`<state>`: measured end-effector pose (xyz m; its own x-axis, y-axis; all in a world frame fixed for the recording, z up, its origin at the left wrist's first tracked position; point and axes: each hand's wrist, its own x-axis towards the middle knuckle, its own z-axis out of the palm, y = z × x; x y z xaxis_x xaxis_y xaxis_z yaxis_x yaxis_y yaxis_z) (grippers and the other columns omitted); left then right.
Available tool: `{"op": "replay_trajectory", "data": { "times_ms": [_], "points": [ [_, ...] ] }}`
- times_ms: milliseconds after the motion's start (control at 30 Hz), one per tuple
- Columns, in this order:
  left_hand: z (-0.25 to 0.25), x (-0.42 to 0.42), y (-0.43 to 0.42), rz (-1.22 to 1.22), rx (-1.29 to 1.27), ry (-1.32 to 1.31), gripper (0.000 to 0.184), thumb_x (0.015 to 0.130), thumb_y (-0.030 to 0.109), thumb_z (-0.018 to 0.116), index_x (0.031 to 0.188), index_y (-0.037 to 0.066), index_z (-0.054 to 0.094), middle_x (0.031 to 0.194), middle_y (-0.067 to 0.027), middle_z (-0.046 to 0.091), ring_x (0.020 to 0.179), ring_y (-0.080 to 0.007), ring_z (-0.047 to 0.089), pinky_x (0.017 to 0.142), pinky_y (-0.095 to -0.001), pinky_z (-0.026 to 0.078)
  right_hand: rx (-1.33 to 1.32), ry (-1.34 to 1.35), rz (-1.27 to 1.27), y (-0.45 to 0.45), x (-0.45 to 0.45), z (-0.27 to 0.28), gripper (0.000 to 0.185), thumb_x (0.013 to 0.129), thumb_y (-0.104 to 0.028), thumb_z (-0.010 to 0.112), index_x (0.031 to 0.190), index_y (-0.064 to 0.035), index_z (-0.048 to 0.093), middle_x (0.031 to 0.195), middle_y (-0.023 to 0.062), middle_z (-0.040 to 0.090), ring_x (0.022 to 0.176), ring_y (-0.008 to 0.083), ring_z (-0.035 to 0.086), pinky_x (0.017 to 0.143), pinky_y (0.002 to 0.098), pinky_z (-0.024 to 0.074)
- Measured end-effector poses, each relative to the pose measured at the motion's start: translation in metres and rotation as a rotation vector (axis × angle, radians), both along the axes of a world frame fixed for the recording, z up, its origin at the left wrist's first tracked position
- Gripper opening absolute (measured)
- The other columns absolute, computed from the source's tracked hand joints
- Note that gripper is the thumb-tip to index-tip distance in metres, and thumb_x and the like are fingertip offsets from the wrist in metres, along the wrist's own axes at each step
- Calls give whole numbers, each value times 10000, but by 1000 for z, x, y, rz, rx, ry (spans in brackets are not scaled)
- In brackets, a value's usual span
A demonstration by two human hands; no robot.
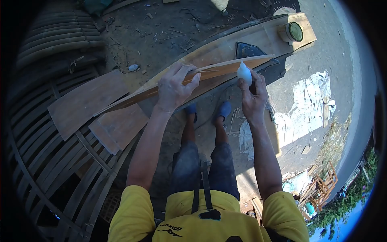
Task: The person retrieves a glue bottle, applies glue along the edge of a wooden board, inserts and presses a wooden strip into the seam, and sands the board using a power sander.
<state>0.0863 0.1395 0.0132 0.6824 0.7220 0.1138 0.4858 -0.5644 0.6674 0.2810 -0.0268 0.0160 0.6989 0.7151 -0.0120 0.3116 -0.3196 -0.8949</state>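
A long, thin wooden board (219, 72) is tilted up on its edge over a larger plank surface. My left hand (175, 86) grips the board's upper edge near its middle, fingers over the far side and thumb apart on the near side. In my right hand (254, 94) is a small white squeeze bottle (244, 74), held upright with its narrow nozzle pointing up beside the board's right part. My right fingers are wrapped round the bottle's lower part, and some of them are hidden behind it.
The plank surface (266, 34) carries an open can (295, 32) and a dark triangular object (249, 50). Flat wood panels (86, 101) lie on a slatted bamboo bench (52, 169) at left. A whitish sheet (306, 107) and wood scraps lie on the ground at right.
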Motion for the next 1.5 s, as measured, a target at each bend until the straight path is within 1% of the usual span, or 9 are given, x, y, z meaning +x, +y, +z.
{"op": "replay_trajectory", "data": {
  "times_ms": [200, 333, 533, 867, 1000, 1100, 1267, 1367, 1500],
  "points": [
    [-5, -4, -2, -7, 125, 71, 204, 969, 253, 710, 1066, 75, 728, 940, -93, 713, 830, -298, 721, 722, -400, 578, 38, 233, -84, 0, 19, 0, 352, 997, -130, 757, 1307, -14, 637, 1146, 89, 707, 1066, 163, 712, 887, 318, 589],
    [-27, -9, 11, 21, 327, 167, 260, 1069, 273, 576, 924, 80, 675, 848, -100, 675, 755, -311, 688, 655, -437, 543, 121, 119, -140, -3, 57, -7, 339, 989, -135, 769, 1279, -18, 639, 1126, 92, 717, 1055, 163, 711, 916, 323, 571],
    [-64, -22, 44, 58, 419, 203, 313, 1085, 274, 574, 833, 107, 653, 760, -75, 686, 680, -282, 691, 620, -414, 542, 31, -79, -363, -3, 146, -10, 408, 909, -236, 859, 1214, -28, 686, 1090, 72, 728, 894, 141, 669, 794, 306, 534],
    [-151, -17, 82, -172, 165, 361, 406, 1096, 365, 542, 841, 95, 707, 769, -147, 733, 701, -375, 718, 650, -490, 574, -331, -197, -227, 53, 257, -180, 388, 838, -260, 848, 1143, -65, 708, 1070, 134, 782, 994, 285, 758, 907, 413, 563],
    [-196, -10, 93, -215, 135, 449, 404, 1102, 405, 520, 902, 108, 708, 750, -162, 720, 711, -399, 714, 661, -523, 564, -426, -195, -178, 68, 276, -197, 399, 831, -265, 837, 1147, -65, 700, 1080, 139, 784, 1017, 319, 756, 921, 433, 561],
    [-201, -6, 94, -148, 21, 545, 340, 1100, 376, 538, 975, 99, 690, 820, -169, 731, 782, -401, 718, 698, -524, 561, -575, -207, -108, 71, 288, -206, 433, 825, -262, 837, 1184, -72, 686, 1091, 136, 786, 1038, 315, 756, 934, 432, 562],
    [-210, -17, 84, -137, 12, 250, 184, 1067, 228, 610, 1032, 60, 675, 1049, -158, 736, 1012, -367, 695, 824, -470, 571, -597, -198, 12, 58, 302, -206, 570, 805, -244, 817, 1323, -67, 659, 1187, 155, 777, 1135, 325, 735, 1013, 428, 549],
    [-203, -24, 71, -114, 69, 224, 170, 1053, 186, 619, 1116, 48, 696, 1122, -151, 738, 1097, -355, 686, 925, -448, 574, -579, -255, -191, 35, 298, -193, 526, 837, -134, 687, 1357, -57, 679, 1228, 154, 771, 1155, 326, 730, 1052, 430, 534],
    [-182, -36, 36, 189, -1, 105, 338, 1011, 187, 660, 1339, 105, 672, 1423, -134, 622, 1290, -354, 623, 1147, -490, 470, -153, -309, -298, 2, 186, -150, 281, 960, -102, 687, 1232, -38, 712, 1058, 132, 750, 935, 257, 753, 856, 383, 592]
  ]
}}
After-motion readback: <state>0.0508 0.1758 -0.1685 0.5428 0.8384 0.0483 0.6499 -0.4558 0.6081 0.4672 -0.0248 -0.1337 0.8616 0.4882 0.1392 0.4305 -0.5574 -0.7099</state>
